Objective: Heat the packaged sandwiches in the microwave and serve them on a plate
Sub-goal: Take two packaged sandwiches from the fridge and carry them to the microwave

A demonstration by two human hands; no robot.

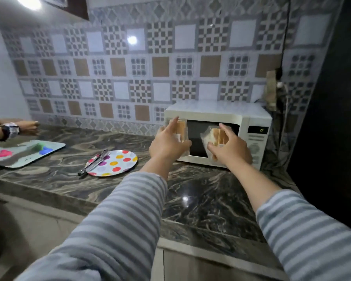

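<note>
Left hand (166,141) and right hand (230,148) raised before the closed microwave (218,134), each gripping a packaged sandwich. Left sandwich (181,129) pinched between thumb and curled fingers, held against the microwave's left door edge, long axis near upright. Right sandwich (216,138) clasped likewise before the dark door window, tilted, top leaning left. Both wrappers clear, partly hidden behind fingers; labels too small to read. Left of the microwave, on the table (201,199): dotted plate (118,165) with tongs (94,162) laid across its left rim, handles pointing away from the microwave. Farther left, a tray (28,153) with coloured blobs, cut off by the frame edge; above it, another person's hand (28,127).
</note>
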